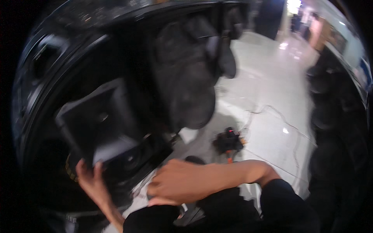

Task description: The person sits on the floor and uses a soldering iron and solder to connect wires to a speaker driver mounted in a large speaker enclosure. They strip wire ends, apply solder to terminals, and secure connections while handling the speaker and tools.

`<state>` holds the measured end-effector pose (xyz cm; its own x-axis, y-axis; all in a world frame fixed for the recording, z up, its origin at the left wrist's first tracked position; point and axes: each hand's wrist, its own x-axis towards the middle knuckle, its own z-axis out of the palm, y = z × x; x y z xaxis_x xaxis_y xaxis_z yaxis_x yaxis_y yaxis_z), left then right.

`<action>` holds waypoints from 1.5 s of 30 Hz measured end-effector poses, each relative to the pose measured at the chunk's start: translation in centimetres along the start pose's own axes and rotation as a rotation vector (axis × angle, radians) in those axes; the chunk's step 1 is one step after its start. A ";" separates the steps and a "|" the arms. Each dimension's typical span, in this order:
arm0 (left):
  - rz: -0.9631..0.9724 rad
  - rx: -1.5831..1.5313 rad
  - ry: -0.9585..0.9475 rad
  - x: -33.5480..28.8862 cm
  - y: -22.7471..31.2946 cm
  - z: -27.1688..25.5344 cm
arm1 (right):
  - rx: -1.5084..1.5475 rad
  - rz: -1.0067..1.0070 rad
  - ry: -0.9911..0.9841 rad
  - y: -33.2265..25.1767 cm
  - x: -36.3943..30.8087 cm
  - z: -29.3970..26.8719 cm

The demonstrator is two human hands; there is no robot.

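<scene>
My left hand (94, 187) is at the lower left, thumb and fingers apart. Its fingertips are at the lower edge of a dark, box-shaped piece (103, 120) with a hollow front and a paler lower inner face. Whether they touch it is blurred. My right hand (173, 182) reaches across in front of me from the right, its fingers curled closed. What it holds, if anything, is hidden; small dark patches show by the fingers and behind the wrist. Just beyond it is a black panel (134, 159) with a round detail.
Black padded, seat-like shapes (190, 73) stand beyond my hands. On the shiny pale floor (268, 85) lies a dark object (229, 141) with a red light and orange part, near a thin cable (278, 110). A row of dark shapes (330, 116) lines the right side.
</scene>
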<state>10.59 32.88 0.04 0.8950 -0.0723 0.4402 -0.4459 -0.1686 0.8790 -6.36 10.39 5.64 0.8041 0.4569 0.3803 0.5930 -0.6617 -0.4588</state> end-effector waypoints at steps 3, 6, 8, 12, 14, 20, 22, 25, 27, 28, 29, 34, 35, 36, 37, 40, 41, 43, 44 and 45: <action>0.006 0.044 -0.016 -1.4 0.5 2.1 | -0.016 0.090 -0.103 -0.3 -0.7 -1.4; -0.022 -0.126 -0.091 -2.0 1.5 3.4 | -0.015 0.094 -0.075 0.2 -1.0 -1.1; -0.084 -0.177 -0.100 -1.8 0.8 3.3 | -0.005 0.083 -0.070 0.3 -0.7 -1.1; -0.163 -0.284 -0.210 -0.9 0.0 4.0 | 0.010 0.108 -0.062 -0.2 -0.4 -1.3; -0.254 -0.415 -0.263 -1.4 0.1 5.1 | 0.002 0.108 -0.033 -0.4 -0.4 -1.3; -0.221 -0.256 -0.440 -2.0 -0.4 6.6 | -0.009 0.151 -0.035 -0.6 -0.2 -1.4; -0.199 -0.254 -0.486 -2.3 -0.8 7.1 | 0.018 0.186 -0.006 -0.6 -0.2 -1.1; -0.190 -0.215 -0.541 -2.3 -0.5 6.8 | 0.026 0.174 -0.009 -0.7 0.3 -0.8; -0.251 -0.206 -0.580 -2.1 -0.2 6.8 | 0.010 0.191 -0.024 -0.9 0.4 -0.8; -0.258 -0.237 -0.594 -2.1 -0.4 7.1 | 0.003 0.199 -0.032 -0.9 0.4 -0.8; -0.265 -0.268 -0.609 -2.3 -0.7 7.4 | 0.002 0.202 -0.033 -1.0 0.4 -0.9; -0.354 -0.458 -0.951 -1.9 -0.8 9.9 | 0.015 0.265 -0.076 -1.0 0.3 -1.1; -0.335 -0.457 -0.969 -1.9 -1.4 10.9 | 0.018 0.271 -0.070 -1.0 0.3 -1.0; -0.313 -0.450 -0.975 -1.9 -1.9 11.5 | 0.023 0.265 -0.067 -1.1 0.5 -0.9; -0.291 -0.443 -0.981 -1.9 -2.4 12.0 | 0.028 0.259 -0.064 -1.2 0.7 -0.9; -0.346 -0.456 -0.968 -1.9 -1.9 12.2 | 0.011 0.247 -0.060 -1.2 0.9 -0.7; -0.371 -0.492 -0.974 -2.0 -1.8 12.1 | 0.007 0.256 -0.066 -1.2 0.8 -0.8; -0.314 -0.440 -0.982 -1.9 -1.7 11.5 | -0.002 0.272 -0.075 -1.2 0.7 -0.8; -0.285 -0.426 -1.001 -2.1 -1.5 11.6 | -0.008 0.280 -0.072 -1.3 0.4 -1.0; -0.266 -0.371 -1.017 -2.1 -1.2 11.2 | -0.015 0.280 -0.064 -1.4 0.3 -1.3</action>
<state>9.39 22.23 -3.93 0.4789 -0.8775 0.0241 -0.0621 -0.0065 0.9980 -7.04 10.71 7.44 0.9377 0.2918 0.1888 0.3475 -0.7759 -0.5266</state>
